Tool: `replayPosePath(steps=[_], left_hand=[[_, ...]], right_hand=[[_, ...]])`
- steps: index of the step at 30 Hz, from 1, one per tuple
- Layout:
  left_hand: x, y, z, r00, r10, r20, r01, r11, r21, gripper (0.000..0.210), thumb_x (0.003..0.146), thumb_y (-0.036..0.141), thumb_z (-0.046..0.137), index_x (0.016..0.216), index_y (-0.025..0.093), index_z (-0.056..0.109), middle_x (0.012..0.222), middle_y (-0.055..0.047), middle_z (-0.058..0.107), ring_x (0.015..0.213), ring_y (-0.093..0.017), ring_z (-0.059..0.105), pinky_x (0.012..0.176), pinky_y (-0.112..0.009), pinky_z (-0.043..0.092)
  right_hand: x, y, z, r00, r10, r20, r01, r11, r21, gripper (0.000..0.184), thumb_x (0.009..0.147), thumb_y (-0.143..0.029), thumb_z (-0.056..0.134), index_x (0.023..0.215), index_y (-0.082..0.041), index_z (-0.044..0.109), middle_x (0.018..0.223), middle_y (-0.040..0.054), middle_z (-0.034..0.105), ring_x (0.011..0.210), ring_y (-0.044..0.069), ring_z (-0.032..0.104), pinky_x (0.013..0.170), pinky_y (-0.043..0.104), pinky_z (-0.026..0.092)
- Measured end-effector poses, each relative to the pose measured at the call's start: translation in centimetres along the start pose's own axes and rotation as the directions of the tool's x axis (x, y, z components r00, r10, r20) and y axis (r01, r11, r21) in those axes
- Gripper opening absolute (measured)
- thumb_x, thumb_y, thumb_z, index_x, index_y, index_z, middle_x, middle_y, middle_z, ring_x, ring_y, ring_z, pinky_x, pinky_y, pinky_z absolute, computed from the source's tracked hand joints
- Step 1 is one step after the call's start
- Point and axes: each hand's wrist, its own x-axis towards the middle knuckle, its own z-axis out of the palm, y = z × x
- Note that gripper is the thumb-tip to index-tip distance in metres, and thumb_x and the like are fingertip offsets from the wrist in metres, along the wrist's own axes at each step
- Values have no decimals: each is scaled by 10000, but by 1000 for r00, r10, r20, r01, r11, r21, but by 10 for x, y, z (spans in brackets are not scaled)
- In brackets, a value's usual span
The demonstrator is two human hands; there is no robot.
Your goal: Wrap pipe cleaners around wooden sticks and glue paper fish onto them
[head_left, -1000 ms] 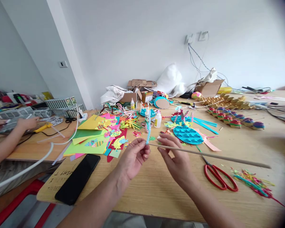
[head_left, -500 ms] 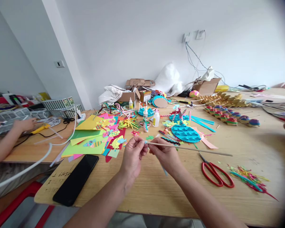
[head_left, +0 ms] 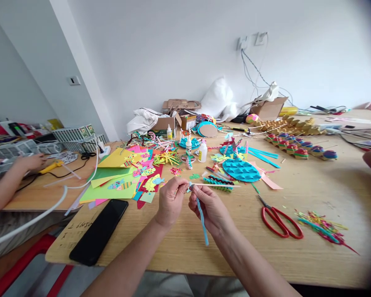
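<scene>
My left hand [head_left: 172, 201] pinches one end of a thin wooden stick [head_left: 227, 185], which points right over the table. A light blue pipe cleaner [head_left: 202, 220] is wound around the stick at that end, and its free length hangs toward me. Close beside it, my right hand [head_left: 209, 206] has thumb and fingers closed on the pipe cleaner at the stick. The fingertips of both hands nearly meet and partly hide the winding. Just beyond lie wavy black and green pipe cleaners [head_left: 219, 182] and a blue textured disc [head_left: 241, 170].
Red-handled scissors [head_left: 281, 220] and a pile of colourful scraps [head_left: 323, 227] lie to the right. At left are a black phone [head_left: 99, 232] and coloured paper sheets [head_left: 111, 193]. Glue bottles [head_left: 202, 152] stand behind my hands. Another person's hand [head_left: 34, 161] is at far left.
My right hand has rolled over, so the blue pipe cleaner's tail now hangs in plain view. The stick's visible length to the right is shorter. My left hand stays almost in place.
</scene>
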Motion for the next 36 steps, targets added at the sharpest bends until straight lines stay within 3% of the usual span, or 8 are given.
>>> replayPosePath(steps=[9,13,17,22,25,31,36], left_hand=[[-2,5,-4,996,57,63,-59,998,32,66,734,201,560,695,204,613,637,3,554,623,-117,502,631,-220,392],[-1,7,-4,992,-22,127,32,997,-75,35,717,196,581,746,195,601,678,4,560,619,-106,511,607,-211,405],[3,12,-10,972,-96,214,112,992,-65,238,683,193,618,919,213,600,843,-31,592,764,-136,547,677,-224,425],[11,21,-15,962,-17,272,-13,994,107,180,696,187,597,868,213,642,864,-43,593,774,-147,535,649,-213,414],[16,26,-14,956,-33,293,-24,982,187,157,682,173,603,826,212,656,818,-38,604,731,-150,534,606,-214,397],[23,32,-10,937,-68,343,-48,947,318,84,681,152,593,631,192,647,597,1,574,565,-121,478,539,-216,323],[24,29,-9,945,49,324,-174,913,370,167,675,144,597,515,181,565,523,24,502,529,-104,430,531,-218,282]], right_hand=[[0,-1,-2,991,-137,-6,136,983,-126,209,551,-280,740,620,-141,599,443,-35,543,400,35,409,413,151,302],[0,-6,-5,974,-226,32,227,947,-228,179,572,-273,718,617,-146,601,457,-31,543,438,53,408,441,175,300],[0,-12,-7,954,-287,90,301,900,-317,158,597,-281,693,608,-157,596,475,-35,528,464,71,412,468,201,302],[1,-14,-6,932,-325,160,362,839,-405,158,635,-283,660,571,-165,576,494,-34,510,487,81,414,486,215,304],[1,-13,-7,923,-335,187,384,825,-414,154,652,-273,648,569,-167,572,504,-34,511,498,81,418,492,213,307],[2,-12,-10,925,-346,157,379,836,-396,128,652,-266,653,602,-169,585,507,-35,530,495,79,427,497,209,315],[4,-11,-11,935,-328,136,355,865,-356,139,649,-266,656,594,-163,580,507,-36,528,486,70,420,479,199,304]])
